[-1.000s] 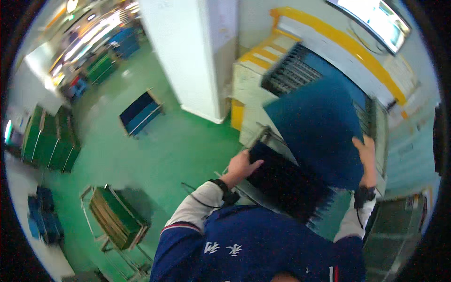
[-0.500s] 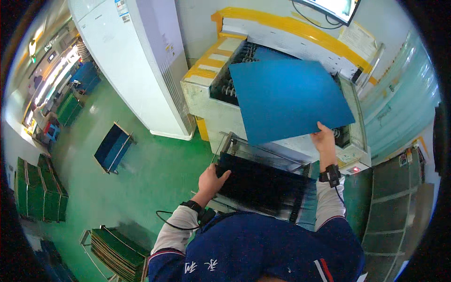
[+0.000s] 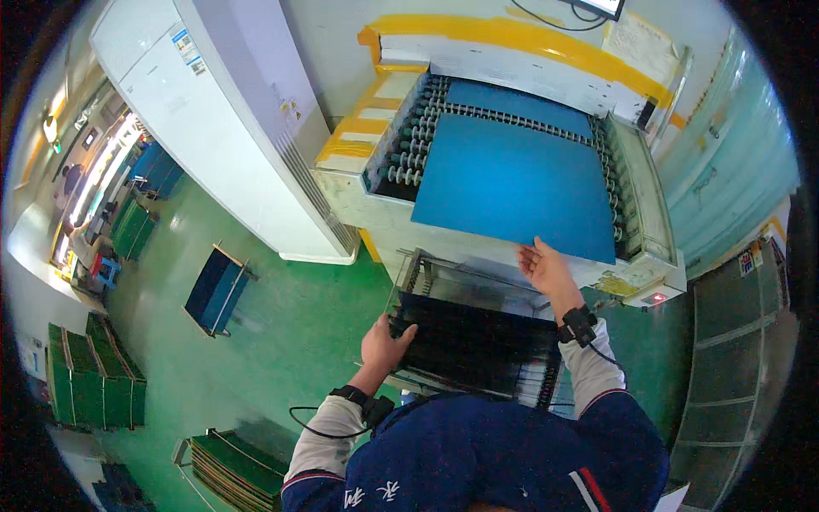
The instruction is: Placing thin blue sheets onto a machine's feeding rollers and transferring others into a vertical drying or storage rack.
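Note:
A flat blue panel (image 3: 516, 183) lies on the rollers of a machine, its near edge sticking out over the machine's front. My right hand (image 3: 546, 271) is at that near edge, fingers loosely bent and apart, the tips overlapping the edge; it does not grip the panel. Below, in front of my body, a wire rack (image 3: 546, 388) holds several dark panels (image 3: 473, 337) standing close together. My left hand (image 3: 386, 344) is at the left end of these, thumb and fingers closed around the corner of a dark panel; its fingertips are partly hidden.
Another blue panel (image 3: 520, 109) lies farther in on the rollers (image 3: 408, 162). A tall white cabinet unit (image 3: 222, 128) stands left of the machine. Racks of green panels (image 3: 98, 371) and a small blue-sided rack (image 3: 217, 290) are on the floor. Clear plastic sheeting (image 3: 725, 154) hangs at right.
The blue panel, tilted and held by my right hand before, now lies straight on the rollers. My right hand has shifted left and loosened. My left hand remains at the dark panels.

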`<state>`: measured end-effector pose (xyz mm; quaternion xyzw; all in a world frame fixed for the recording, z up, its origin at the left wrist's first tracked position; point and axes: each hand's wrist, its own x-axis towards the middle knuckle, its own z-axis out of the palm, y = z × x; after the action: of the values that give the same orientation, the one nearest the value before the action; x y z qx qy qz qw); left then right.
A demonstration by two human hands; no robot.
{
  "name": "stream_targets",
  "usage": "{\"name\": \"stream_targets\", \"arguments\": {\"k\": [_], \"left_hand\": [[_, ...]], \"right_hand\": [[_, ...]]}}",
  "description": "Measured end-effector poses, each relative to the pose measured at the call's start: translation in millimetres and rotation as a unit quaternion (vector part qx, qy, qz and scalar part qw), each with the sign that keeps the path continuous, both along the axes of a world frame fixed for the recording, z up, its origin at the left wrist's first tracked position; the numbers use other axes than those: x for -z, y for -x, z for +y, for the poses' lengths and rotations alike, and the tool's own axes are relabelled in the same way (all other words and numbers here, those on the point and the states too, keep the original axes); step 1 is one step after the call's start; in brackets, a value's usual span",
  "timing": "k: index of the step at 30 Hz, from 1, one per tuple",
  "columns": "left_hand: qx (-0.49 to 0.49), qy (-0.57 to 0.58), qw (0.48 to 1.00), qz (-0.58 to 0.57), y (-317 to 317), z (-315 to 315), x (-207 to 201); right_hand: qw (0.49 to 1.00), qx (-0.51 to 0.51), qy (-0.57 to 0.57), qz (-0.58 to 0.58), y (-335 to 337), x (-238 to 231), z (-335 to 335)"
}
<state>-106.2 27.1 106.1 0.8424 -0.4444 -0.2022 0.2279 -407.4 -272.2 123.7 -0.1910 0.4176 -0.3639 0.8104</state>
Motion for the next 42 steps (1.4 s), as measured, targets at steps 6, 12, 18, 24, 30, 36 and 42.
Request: {"name": "stream_targets", "arguments": {"k": [6, 12, 18, 24, 30, 36, 42], "left_hand": [[0.003, 0.011, 1.0, -0.027, -2, 0, 14], [-0.006, -0.005, 1.0, -0.019, 2, -1, 6], [-0.008, 0.005, 1.0, -0.028, 1, 1, 13], [-0.011, -0.021, 1.0, -0.017, 5, -1, 3], [-0.014, -0.008, 0.999, -0.035, 5, 0, 8], [-0.005, 0.004, 1.0, -0.028, 2, -3, 3], [-0.009, -0.005, 1.0, -0.018, -1, -6, 13]], "right_hand": [[0.999, -0.036, 0.032, 0.017, -1, 2, -12], [0.998, -0.053, 0.012, 0.014, -2, -10, -16], [0.992, -0.092, 0.044, -0.068, -2, -24, -21], [0.996, -0.078, 0.014, -0.034, -10, -38, -20], [0.989, -0.126, 0.062, -0.036, -14, -40, -23], [0.83, -0.353, 0.318, 0.293, -14, -27, 10], [0.652, -0.481, 0.418, 0.41, 7, 23, 43]]}}
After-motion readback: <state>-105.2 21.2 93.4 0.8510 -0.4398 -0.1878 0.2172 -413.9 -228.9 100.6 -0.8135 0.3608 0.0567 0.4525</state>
